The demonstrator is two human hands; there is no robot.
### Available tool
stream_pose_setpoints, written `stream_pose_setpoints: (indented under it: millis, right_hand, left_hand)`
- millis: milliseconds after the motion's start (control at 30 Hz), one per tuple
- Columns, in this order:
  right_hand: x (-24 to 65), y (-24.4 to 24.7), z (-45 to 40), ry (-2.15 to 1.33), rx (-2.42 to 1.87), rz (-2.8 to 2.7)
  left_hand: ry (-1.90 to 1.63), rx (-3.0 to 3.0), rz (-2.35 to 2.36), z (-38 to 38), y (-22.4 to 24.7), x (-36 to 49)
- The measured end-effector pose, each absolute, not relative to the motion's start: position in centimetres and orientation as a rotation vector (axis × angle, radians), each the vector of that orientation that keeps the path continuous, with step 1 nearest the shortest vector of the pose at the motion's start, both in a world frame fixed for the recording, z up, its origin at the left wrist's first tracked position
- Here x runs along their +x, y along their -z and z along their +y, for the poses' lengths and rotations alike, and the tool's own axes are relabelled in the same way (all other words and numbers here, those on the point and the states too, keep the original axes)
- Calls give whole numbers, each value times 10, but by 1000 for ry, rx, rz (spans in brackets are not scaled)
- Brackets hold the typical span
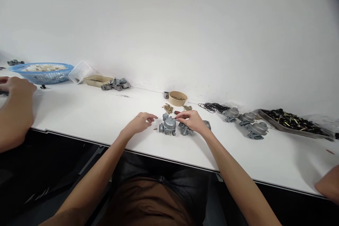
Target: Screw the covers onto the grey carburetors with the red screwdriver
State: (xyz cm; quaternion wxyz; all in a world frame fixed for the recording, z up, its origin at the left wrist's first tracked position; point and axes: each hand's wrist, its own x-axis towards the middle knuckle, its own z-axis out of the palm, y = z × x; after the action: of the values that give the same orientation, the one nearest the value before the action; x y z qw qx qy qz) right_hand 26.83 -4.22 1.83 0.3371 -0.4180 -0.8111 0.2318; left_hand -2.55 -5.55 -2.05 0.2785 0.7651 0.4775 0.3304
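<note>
The round grey metal part (169, 124) sits on my white bench (92, 113) so my loose, empty left fingers (152, 116) and pinched right fingers (182, 114), maybe holding something, I can't tell, both reach.

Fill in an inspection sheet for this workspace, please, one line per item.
Surface: white table, faint dark marks toward the wall.
Work things: metal part between the hands; brass pieces piled by a tan bowl.
Clutter: blue basket far left; loaded tray at right.
Hands: left hand open beside the metal part; right hand at its top, grip unclear.
Cables: none identifiable; tangled black loops.
Surroundings: another person's hand at left.
</note>
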Motion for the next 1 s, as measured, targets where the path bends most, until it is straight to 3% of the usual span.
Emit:
stream_pose_setpoints:
  millis: [200,367,567,1000]
  right_hand:
    - [271,-17,-41,-581,-1097,-2098]
    - [273,-15,-39,-590,-1094,-2060]
    - [271,-16,-40,-620,-1081,-2016]
    - [270,-18,-40,-657,-1050,-2047]
  left_hand:
    - [-816,2139,1184,-52,9,-31]
    - [-886,2112,1523,-49,14,-61]
    - [-707,2061,1752,-40,23,-97]
    - [-603,2362,1574,-1,26,-88]
